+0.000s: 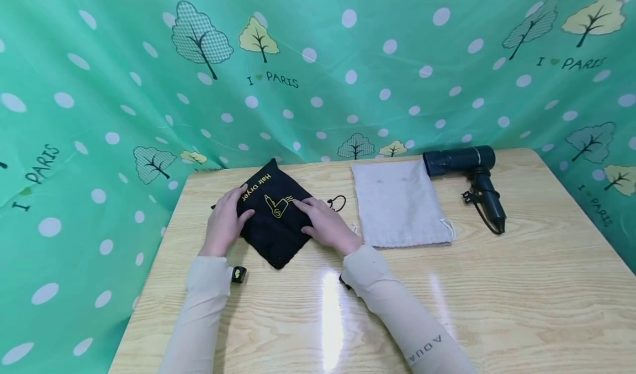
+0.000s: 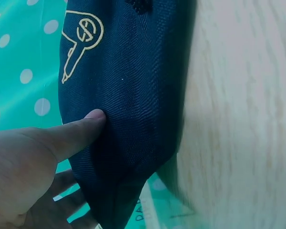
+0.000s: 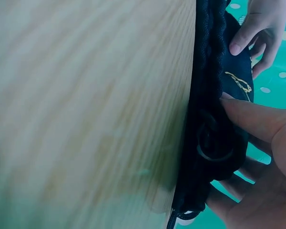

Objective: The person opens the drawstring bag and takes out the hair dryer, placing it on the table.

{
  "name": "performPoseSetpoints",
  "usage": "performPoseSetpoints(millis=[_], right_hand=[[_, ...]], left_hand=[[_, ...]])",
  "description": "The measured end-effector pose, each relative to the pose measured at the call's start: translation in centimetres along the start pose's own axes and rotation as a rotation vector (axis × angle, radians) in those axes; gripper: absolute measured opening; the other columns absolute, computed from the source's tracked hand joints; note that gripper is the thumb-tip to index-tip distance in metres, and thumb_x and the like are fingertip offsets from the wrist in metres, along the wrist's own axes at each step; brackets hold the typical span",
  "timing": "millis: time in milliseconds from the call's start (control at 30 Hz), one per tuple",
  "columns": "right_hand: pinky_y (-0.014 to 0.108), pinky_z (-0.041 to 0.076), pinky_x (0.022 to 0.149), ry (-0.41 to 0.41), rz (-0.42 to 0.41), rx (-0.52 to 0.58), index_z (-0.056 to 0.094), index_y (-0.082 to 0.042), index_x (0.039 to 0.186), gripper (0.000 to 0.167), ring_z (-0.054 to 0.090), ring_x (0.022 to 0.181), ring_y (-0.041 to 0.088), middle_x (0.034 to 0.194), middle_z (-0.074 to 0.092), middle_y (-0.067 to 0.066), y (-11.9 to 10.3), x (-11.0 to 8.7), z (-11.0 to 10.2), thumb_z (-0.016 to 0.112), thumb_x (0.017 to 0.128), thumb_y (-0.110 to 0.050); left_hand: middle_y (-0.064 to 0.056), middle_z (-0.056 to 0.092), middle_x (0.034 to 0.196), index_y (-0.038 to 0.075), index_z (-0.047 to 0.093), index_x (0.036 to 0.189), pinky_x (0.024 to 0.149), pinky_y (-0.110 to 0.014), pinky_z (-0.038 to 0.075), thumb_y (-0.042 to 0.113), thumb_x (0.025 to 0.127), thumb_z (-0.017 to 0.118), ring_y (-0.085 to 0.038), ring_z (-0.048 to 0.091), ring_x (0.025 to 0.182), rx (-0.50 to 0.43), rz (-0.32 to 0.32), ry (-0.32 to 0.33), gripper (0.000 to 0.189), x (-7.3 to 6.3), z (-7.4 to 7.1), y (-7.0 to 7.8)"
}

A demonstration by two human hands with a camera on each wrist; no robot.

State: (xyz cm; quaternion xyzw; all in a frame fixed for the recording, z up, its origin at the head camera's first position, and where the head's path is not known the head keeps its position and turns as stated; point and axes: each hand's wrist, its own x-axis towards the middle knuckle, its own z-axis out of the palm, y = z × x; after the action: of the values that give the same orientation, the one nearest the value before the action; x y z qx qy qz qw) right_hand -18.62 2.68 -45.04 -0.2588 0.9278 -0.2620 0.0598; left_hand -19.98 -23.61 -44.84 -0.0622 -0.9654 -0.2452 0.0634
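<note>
A black drawstring bag (image 1: 270, 236), printed "Hair Dryer" with a yellow dryer drawing, lies turned at an angle on the table. At its left corner my left hand (image 1: 226, 219) rests, the thumb lying straight on the fabric (image 2: 128, 90) in the left wrist view. My right hand (image 1: 330, 225) touches the cord end, its fingers spread over the cloth near the drawing. In the right wrist view my right thumb presses the gathered dark edge (image 3: 207, 62); the other fingertips are hidden behind the bag. A black cord loop (image 1: 338, 203) sticks out beside the right hand.
To the right a grey drawstring bag (image 1: 402, 203) lies flat. A dark hair dryer (image 1: 459, 159) with its cord and plug lies at the table's back right, its nozzle touching that bag's corner. A green dotted curtain (image 1: 318, 87) hangs along the back of the table (image 1: 497, 296).
</note>
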Motion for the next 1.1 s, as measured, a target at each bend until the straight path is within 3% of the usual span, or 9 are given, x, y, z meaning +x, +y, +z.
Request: performPoseSetpoints(millis=[833,1100], right_hand=[[0.043,0.046,0.107,-0.06,0.032,-0.097,0.04,-0.018,0.153,0.07,0.046,0.137,0.03,0.152,0.045,0.009,-0.2,1.8,-0.9,0.07,0.091,-0.005],[0.042,0.051,0.1,-0.056,0.017,-0.115,0.041,-0.019,0.152,0.07,0.044,0.138,0.032,0.153,0.044,0.008,-0.4,2.3,-0.7,0.068,0.091,0.0]], left_hand=[[-0.028,0.048,0.14,0.006,0.042,0.148,0.098,-0.062,0.041,0.024,0.092,0.072,-0.048,0.047,0.122,0.111,-0.09,0.077,0.067,-2.5,0.1,1.5],[-0.029,0.049,0.136,0.006,0.042,0.147,0.094,-0.061,0.044,0.027,0.092,0.072,-0.048,0.049,0.119,0.174,-0.162,0.065,0.067,-3.2,-0.2,2.0]])
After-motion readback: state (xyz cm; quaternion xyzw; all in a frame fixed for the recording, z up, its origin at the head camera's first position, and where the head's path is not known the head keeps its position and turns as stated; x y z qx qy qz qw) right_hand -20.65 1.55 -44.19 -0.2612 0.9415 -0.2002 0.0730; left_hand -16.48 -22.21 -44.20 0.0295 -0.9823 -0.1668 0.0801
